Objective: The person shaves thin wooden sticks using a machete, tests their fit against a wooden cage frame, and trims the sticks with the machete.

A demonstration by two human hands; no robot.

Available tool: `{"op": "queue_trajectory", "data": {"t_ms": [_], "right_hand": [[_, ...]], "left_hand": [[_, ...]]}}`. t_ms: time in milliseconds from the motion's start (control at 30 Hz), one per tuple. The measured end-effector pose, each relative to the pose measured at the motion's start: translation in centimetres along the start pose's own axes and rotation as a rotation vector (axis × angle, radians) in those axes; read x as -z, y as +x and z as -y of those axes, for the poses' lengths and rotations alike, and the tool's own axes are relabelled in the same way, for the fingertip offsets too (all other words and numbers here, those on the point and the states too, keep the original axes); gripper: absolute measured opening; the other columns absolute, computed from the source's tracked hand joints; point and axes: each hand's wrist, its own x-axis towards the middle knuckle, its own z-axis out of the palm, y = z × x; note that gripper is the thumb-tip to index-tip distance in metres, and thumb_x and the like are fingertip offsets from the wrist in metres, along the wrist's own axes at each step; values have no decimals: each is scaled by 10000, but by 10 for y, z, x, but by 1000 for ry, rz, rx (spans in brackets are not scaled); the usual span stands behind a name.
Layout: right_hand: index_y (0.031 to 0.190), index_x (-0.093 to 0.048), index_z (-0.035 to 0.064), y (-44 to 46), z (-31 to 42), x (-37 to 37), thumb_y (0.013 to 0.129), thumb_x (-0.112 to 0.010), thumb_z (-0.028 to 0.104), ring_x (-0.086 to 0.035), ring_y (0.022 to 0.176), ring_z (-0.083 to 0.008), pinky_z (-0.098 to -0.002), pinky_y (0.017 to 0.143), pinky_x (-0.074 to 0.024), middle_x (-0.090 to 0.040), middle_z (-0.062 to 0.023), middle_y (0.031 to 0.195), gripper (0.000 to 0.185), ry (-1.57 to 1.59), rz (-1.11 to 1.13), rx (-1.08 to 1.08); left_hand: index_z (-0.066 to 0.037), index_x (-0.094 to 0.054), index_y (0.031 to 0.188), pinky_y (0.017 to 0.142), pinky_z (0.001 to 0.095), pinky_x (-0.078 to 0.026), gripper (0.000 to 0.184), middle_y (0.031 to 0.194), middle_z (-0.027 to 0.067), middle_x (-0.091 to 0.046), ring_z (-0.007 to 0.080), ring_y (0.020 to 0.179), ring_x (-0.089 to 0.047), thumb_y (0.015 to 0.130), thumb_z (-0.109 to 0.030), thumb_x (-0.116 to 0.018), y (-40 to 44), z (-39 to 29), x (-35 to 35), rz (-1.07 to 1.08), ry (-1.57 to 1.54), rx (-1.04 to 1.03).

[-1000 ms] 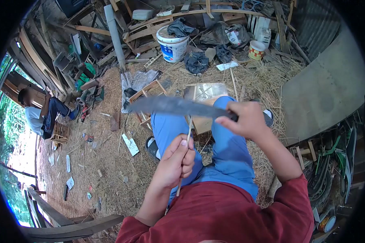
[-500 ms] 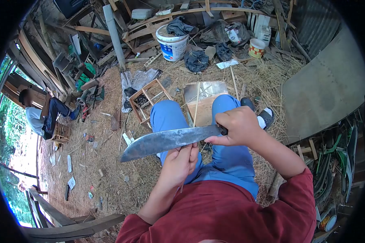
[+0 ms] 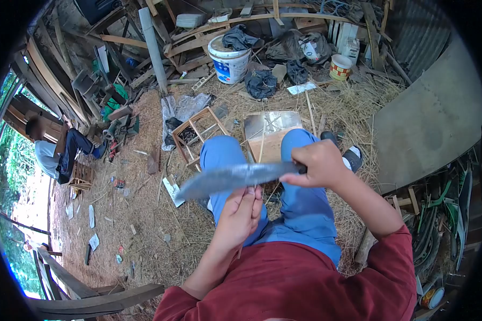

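My right hand (image 3: pixel 321 163) is wrapped round the dark handle of a machete (image 3: pixel 233 179). Its long, broad blade points left across my lap and is smeared by motion. Just beneath the blade, my left hand (image 3: pixel 236 219) is closed, palm side up, on a thin wooden stick (image 3: pixel 262 140). The stick runs forward past the blade between my knees, and a short end shows below the fist. The blade hides where the stick passes under it, so I cannot tell whether the two touch.
A wooden board (image 3: pixel 273 128) and a wooden frame (image 3: pixel 198 131) lie before my knees. Farther off stand a white bucket (image 3: pixel 229 67) and a small patterned bucket (image 3: pixel 340 68). A large flat sheet (image 3: pixel 428 112) leans at right. Another person (image 3: pixel 51 152) sits at left. Straw covers the ground.
The machete has shifted slightly right and up, its tip swinging away from me, and its blade is now blurred. My left hand has barely moved and stays closed on the stick.
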Motion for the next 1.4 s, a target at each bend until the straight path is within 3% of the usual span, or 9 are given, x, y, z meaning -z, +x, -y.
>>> {"op": "queue_trajectory", "data": {"t_ms": [300,367,467,667,733,833,1000,1133,1400], "right_hand": [[663,-587,76,14,-15,-4,784,-739,638,-626,541,-312,-421,521,-471,-582,-110,570,594,-69,33,57],[761,-674,35,19,-49,-11,821,-725,609,-649,578,-333,-433,556,-492,-621,-148,613,579,-11,-20,-340],[876,-726,16,28,-78,12,856,-715,564,-670,610,-340,-434,589,-512,-646,-169,647,549,-21,-36,-661],[707,-674,54,15,1,-7,841,-694,663,-660,569,-337,-433,551,-514,-630,-144,591,625,159,-160,-248],[686,-650,75,14,21,-3,808,-697,711,-638,523,-311,-414,506,-493,-597,-110,560,649,45,92,-59],[649,-622,91,12,28,-8,787,-691,746,-619,492,-304,-404,479,-477,-564,-90,534,673,27,28,86],[713,-640,105,19,-8,-1,786,-745,655,-654,550,-296,-395,507,-485,-634,-86,614,565,-18,-12,-119],[688,-627,96,14,14,11,783,-747,643,-649,546,-318,-406,516,-498,-622,-96,600,568,-29,195,-1],[669,-618,88,6,20,1,789,-740,639,-643,548,-332,-429,522,-498,-597,-106,577,577,67,160,26]], "left_hand": [[-120,-474,1050,378,231,-164,182,632,-66,-325,23,439,-228,1133,-241,-367,0,-9,8,-62,93,-36],[-137,-473,1037,384,232,-153,190,631,-71,-302,24,445,-206,1135,-267,-374,-13,-9,10,0,7,-14],[-147,-471,1026,391,233,-145,207,637,-74,-282,25,451,-186,1137,-291,-372,-25,-6,12,-54,0,-45],[-143,-477,1033,398,232,-150,209,647,-73,-280,27,454,-191,1136,-290,-370,2,-9,13,-15,-91,63],[-143,-478,1035,399,233,-149,202,646,-74,-280,27,455,-193,1135,-282,-372,0,-12,6,0,-83,75],[-142,-476,1036,397,234,-145,198,646,-75,-281,26,453,-190,1135,-277,-372,-2,-13,3,-77,-70,115],[-139,-471,1046,391,237,-144,181,645,-68,-288,28,446,-192,1134,-267,-378,-12,-11,9,40,-133,50],[-141,-466,1050,390,231,-148,181,644,-68,-293,27,444,-196,1137,-268,-370,-5,-8,8,29,-111,70],[-138,-471,1042,387,221,-162,211,640,-63,-314,23,444,-217,1139,-300,-375,-3,-3,4,-17,25,-21]]}}
